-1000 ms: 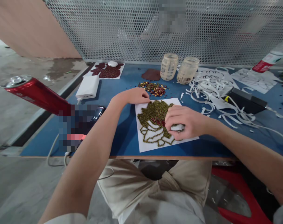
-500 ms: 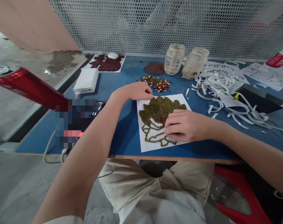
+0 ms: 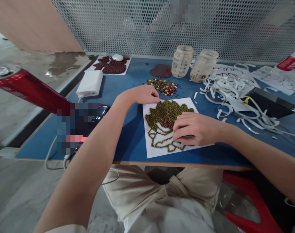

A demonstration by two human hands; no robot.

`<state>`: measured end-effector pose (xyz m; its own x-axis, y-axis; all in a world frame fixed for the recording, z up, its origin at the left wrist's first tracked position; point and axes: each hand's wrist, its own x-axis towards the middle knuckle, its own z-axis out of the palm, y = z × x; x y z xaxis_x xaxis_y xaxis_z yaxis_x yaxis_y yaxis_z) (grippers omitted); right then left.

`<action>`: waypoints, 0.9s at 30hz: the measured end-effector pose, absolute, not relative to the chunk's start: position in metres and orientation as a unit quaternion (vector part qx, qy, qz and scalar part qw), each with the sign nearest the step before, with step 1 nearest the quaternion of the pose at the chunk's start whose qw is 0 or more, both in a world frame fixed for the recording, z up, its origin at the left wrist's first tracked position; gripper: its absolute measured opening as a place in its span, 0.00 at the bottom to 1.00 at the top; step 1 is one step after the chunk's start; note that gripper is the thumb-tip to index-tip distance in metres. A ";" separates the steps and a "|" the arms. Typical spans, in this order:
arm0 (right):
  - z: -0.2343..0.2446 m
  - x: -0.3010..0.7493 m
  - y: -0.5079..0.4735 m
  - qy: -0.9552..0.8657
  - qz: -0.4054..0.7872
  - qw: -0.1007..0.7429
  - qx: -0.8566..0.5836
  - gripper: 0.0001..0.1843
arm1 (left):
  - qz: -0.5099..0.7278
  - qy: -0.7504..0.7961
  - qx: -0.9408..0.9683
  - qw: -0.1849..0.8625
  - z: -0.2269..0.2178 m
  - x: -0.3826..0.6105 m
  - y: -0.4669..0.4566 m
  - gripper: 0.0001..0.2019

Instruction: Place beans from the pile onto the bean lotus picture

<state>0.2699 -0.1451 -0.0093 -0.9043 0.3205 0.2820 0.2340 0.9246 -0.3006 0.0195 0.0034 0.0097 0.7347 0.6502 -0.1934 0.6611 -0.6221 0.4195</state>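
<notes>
A white paper sheet (image 3: 151, 150) lies near the table's front edge, bearing a picture made of green mung beans (image 3: 165, 108) with a small dark red patch of beans (image 3: 167, 124). Below it, bean outlines surround bare white shapes. At the sheet's upper left corner rests my left hand (image 3: 146, 94), fingers curled inward, the fingertips mostly hidden. My right hand (image 3: 194, 127) lies over the right part of the picture, fingers bent and close together. Whatever its fingertips hold, if anything, cannot be made out. Just beyond the sheet sits a pile of mixed beans (image 3: 165, 87).
Two clear jars (image 3: 182, 61) and a brown flat piece (image 3: 161, 70) stand behind the pile. Paper strips (image 3: 220, 84) and a black box (image 3: 271, 103) are at right. Leftward are a power bank (image 3: 91, 83), a phone (image 3: 102, 111), a red can (image 3: 30, 90) and a dark red bean picture (image 3: 114, 67).
My right hand has shifted slightly to the right over the sheet, its fingers still bent. My left hand has stayed at the sheet's corner.
</notes>
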 end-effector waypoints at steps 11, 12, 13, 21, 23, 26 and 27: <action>-0.008 0.267 -0.147 -0.954 0.175 0.171 -0.172 0.11 | -0.006 0.362 0.901 0.239 0.009 0.018 0.004 0.11; -0.008 0.267 -0.147 -0.949 0.189 0.172 -0.183 0.10 | -0.004 0.361 0.901 0.240 0.009 0.018 0.004 0.11; -0.008 0.266 -0.147 -0.943 0.205 0.172 -0.197 0.11 | -0.002 0.360 0.902 0.240 0.009 0.018 0.004 0.11; -0.015 0.261 -0.146 -0.910 0.280 0.147 -0.269 0.16 | -0.008 0.371 0.899 0.233 0.008 0.019 0.004 0.10; -0.013 0.260 -0.148 -0.904 0.287 0.150 -0.279 0.16 | -0.006 0.368 0.899 0.238 0.007 0.019 0.005 0.10; -0.004 0.263 -0.147 -0.880 0.294 0.199 -0.316 0.16 | -0.004 0.365 0.899 0.243 0.006 0.018 0.007 0.10; 0.000 0.268 -0.145 -0.869 0.280 0.224 -0.340 0.15 | -0.004 0.364 0.899 0.243 0.005 0.018 0.008 0.10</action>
<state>0.2675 -0.1448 0.0004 -0.6684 0.7168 0.1985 0.4662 0.6117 -0.6392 0.0175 0.0077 0.0054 0.7355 0.6523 -0.1830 0.6558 -0.6178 0.4339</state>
